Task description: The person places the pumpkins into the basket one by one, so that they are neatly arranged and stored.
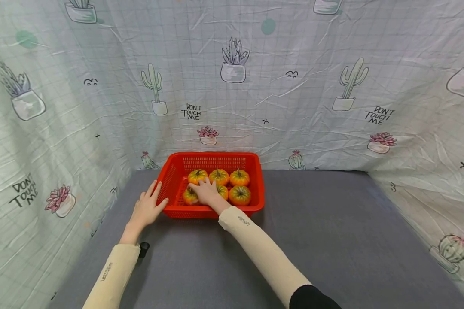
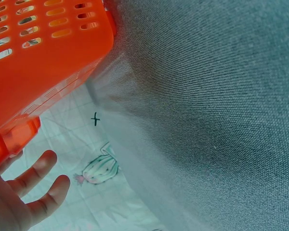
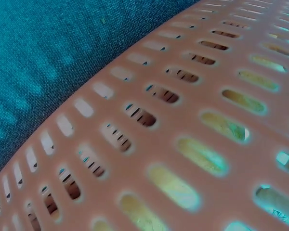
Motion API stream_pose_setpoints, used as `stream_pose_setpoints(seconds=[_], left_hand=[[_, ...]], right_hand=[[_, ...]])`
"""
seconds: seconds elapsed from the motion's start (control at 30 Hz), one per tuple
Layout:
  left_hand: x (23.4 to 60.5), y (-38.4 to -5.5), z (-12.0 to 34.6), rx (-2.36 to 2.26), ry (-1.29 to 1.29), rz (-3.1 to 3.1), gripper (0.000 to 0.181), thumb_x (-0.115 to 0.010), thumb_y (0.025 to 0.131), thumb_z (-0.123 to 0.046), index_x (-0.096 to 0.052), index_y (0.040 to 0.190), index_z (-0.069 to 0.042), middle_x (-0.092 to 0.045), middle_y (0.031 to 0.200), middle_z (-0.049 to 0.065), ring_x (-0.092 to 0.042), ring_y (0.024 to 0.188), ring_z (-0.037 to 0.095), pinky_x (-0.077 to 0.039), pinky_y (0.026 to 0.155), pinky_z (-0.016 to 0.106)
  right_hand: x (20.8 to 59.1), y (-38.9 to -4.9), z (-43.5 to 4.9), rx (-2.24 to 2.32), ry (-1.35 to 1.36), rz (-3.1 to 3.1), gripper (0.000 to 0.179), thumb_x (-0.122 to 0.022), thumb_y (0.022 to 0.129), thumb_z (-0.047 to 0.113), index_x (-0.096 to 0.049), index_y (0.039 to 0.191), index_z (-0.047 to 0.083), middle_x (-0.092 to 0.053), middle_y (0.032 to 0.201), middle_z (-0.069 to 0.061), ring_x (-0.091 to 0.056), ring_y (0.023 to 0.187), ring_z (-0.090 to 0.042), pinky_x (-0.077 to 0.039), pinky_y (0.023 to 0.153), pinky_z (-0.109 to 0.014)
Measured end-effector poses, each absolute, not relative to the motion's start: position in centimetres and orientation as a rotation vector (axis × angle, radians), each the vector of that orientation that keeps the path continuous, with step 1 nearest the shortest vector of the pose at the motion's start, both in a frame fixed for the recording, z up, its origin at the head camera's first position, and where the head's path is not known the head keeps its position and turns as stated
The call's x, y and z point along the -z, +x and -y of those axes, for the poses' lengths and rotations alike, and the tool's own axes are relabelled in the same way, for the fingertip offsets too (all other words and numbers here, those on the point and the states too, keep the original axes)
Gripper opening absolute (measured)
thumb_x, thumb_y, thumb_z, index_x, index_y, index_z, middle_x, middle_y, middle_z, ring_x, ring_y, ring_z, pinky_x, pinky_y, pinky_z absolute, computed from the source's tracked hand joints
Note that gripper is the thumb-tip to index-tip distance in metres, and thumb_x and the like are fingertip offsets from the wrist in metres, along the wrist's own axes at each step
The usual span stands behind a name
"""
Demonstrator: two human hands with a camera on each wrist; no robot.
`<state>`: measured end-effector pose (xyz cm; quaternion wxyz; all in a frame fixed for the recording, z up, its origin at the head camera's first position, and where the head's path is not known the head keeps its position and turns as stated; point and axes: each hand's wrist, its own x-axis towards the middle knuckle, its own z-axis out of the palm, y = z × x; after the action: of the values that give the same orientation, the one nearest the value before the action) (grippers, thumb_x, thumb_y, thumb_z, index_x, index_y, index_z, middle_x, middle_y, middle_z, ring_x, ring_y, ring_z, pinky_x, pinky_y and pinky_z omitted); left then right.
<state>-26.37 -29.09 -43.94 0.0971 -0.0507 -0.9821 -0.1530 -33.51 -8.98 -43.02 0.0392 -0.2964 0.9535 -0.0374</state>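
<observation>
A red perforated plastic basket [image 1: 214,210] stands on the grey tabletop, with several small orange-and-yellow striped pumpkins [image 1: 239,195] inside in two rows. My right hand [image 1: 208,192] reaches over the front rim, fingers spread among the pumpkins and right at the front-left pumpkin [image 1: 189,197]. It partly covers the pumpkin beside that one. At the basket's left rim is my left hand [image 1: 148,207], its fingers extended. The left wrist view shows those fingers [image 2: 36,173] close by the basket's handle tab [image 2: 21,136]. The right wrist view has only the slotted basket wall [image 3: 192,110], the hand hidden.
Grey cloth [image 1: 332,231] covers the tabletop around the basket. Behind and at both sides hangs a pale curtain [image 1: 294,103] printed with cacti, close behind the basket's back rim. A black strap piece [image 1: 143,249] shows at my left wrist.
</observation>
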Motion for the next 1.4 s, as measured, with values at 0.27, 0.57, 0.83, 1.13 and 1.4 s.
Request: stream_pose_setpoints(seconds=[0.27,0.57,0.83,1.13,1.4], left_hand=[[43.9,-26.6,29.0,0.452,-0.15,2.906,0.067,-0.042,0.089,-0.04,-0.019,0.142,-0.006,-0.017,0.147,0.019,-0.036,0.109,0.042,-0.036,0.081,0.059],[44.0,-26.5,28.9,0.477,-0.143,2.908,0.068,-0.044,0.089,-0.039,-0.019,0.142,-0.006,-0.016,0.147,0.019,-0.034,0.11,0.042,-0.035,0.082,0.061],[44.1,-26.5,29.0,0.501,-0.137,2.888,0.067,-0.044,0.089,-0.039,-0.019,0.142,-0.005,-0.016,0.147,0.02,-0.035,0.108,0.043,-0.036,0.081,0.059],[44.1,-26.3,29.1,0.507,-0.106,2.861,0.068,-0.042,0.089,-0.043,-0.021,0.142,-0.005,-0.019,0.147,0.019,-0.035,0.108,0.041,-0.036,0.078,0.057],[44.3,-26.3,29.3,0.498,-0.079,2.826,0.065,-0.041,0.09,-0.042,-0.024,0.141,-0.006,-0.021,0.147,0.017,-0.036,0.107,0.04,-0.036,0.076,0.055]], right_hand=[[42.7,-33.4,8.5,0.192,-1.011,-2.952,0.05,-0.056,0.082,0.045,-0.043,0.129,0.033,-0.041,0.136,-0.004,-0.03,0.128,-0.031,-0.029,0.099,-0.053],[42.0,-32.7,6.5,0.254,-1.083,-2.987,0.04,-0.052,0.088,0.036,-0.047,0.127,0.029,-0.038,0.139,-0.005,-0.031,0.127,-0.032,-0.035,0.096,-0.05],[40.9,-31.4,4.6,0.249,-1.148,-3.033,0.042,-0.054,0.087,0.033,-0.048,0.128,0.025,-0.04,0.136,-0.005,-0.037,0.12,-0.028,-0.038,0.093,-0.044],[39.9,-29.6,2.1,0.325,-1.258,-3.102,0.034,-0.055,0.086,0.031,-0.053,0.119,0.023,-0.047,0.13,-0.004,-0.041,0.11,-0.024,-0.041,0.087,-0.038],[39.4,-27.9,-0.4,0.358,-1.34,-3.094,0.035,-0.056,0.086,0.03,-0.054,0.119,0.02,-0.049,0.128,-0.005,-0.043,0.105,-0.023,-0.043,0.081,-0.034]])
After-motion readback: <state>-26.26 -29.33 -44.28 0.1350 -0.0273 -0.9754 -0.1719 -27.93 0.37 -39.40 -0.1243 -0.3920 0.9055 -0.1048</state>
